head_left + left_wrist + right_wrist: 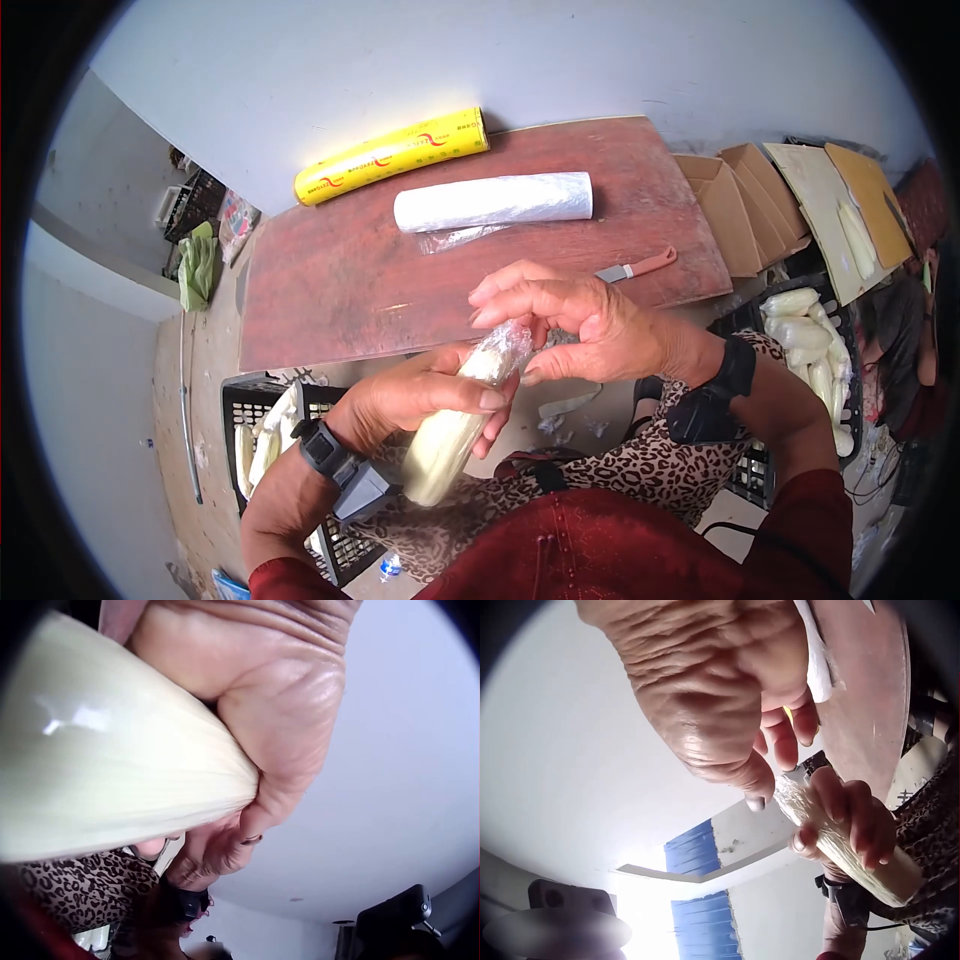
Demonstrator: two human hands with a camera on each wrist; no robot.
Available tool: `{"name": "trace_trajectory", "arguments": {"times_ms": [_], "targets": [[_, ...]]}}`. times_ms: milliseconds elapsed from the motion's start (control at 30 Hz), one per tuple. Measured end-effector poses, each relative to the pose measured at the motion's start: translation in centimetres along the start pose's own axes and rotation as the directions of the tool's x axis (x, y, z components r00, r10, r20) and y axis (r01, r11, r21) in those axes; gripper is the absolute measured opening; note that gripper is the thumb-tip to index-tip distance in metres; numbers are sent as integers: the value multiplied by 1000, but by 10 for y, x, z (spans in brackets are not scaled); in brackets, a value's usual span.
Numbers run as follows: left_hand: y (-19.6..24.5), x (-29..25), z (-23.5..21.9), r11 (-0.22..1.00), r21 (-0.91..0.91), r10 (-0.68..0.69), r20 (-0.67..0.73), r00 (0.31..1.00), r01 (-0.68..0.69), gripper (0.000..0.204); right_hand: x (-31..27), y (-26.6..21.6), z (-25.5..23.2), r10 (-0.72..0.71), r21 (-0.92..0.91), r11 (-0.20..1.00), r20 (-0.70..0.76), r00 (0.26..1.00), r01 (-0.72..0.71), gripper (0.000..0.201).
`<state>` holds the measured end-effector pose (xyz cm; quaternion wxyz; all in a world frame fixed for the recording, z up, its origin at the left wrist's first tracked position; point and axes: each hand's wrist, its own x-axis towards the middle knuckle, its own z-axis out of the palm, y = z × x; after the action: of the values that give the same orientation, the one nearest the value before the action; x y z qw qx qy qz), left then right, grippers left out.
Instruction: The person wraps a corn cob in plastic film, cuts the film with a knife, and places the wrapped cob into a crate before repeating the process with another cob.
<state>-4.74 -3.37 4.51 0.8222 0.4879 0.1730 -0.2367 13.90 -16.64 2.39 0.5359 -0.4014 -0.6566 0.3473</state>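
Observation:
A long pale ear of corn (440, 455), in what looks like its inner husk, is wrapped in clear cling film and slants upward over the lap. My left hand (430, 395) grips it around the upper part, the thumb lying across the front. In the left wrist view its smooth, fine-lined side (127, 750) fills the left. My right hand (610, 325) arches over the crinkled film tip, its fingers and thumb spread apart. The right wrist view has the right hand's fingertips (787, 754) right beside the tip, with the left hand (855, 814) wrapped around the ear below.
On the reddish table (340, 290) lie a roll of cling film (495, 200), a yellow tube (390, 155) and a knife (640, 265). Black crates with pale wrapped ears stand at left (237, 400) and right (855, 400). Cardboard boxes (735, 205) stand beyond the table's right edge.

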Motion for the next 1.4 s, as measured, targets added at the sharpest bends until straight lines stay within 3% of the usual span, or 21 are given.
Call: {"name": "trace_trajectory", "arguments": {"times_ms": [67,100,233,300,433,600,867,967,1100,1233,1367,1400], "targets": [[-1,2,-1,1000,2,-16,37,999,16,33,0,8,1,-57,-88,994,13,998,58,29],[-2,3,-2,1000,-9,-18,65,998,18,33,1,7,2,-34,-42,999,-29,999,32,14],[-4,5,-3,999,-48,19,26,999,-18,32,2,2,1,105,-83,990,-106,989,-114,6],[2,4,0,996,71,64,-31,997,-62,35,4,-4,0,224,-10,974,-140,964,-228,3],[3,6,3,926,335,239,-162,957,-175,43,5,2,-6,304,80,952,-162,939,-295,5],[-1,5,-9,979,124,183,-171,968,-163,51,2,9,-11,394,149,916,-149,907,-373,5],[-1,10,-16,970,166,196,-114,974,-175,50,2,9,-9,369,73,929,-130,920,-362,2],[-1,11,-8,951,189,272,-128,954,-245,48,1,8,-5,370,28,929,-140,919,-369,1],[2,9,-8,956,244,205,-161,965,-162,38,1,7,-3,452,30,891,-173,875,-454,2],[0,12,-8,973,166,191,-196,962,-159,36,1,15,2,350,125,937,-283,893,-328,8],[-7,19,-16,972,111,223,-142,964,-209,36,1,19,1,160,-156,966,-272,949,-207,12],[-9,22,-17,973,79,224,-121,967,-216,37,2,19,0,167,-164,963,-253,953,-213,13]]}}
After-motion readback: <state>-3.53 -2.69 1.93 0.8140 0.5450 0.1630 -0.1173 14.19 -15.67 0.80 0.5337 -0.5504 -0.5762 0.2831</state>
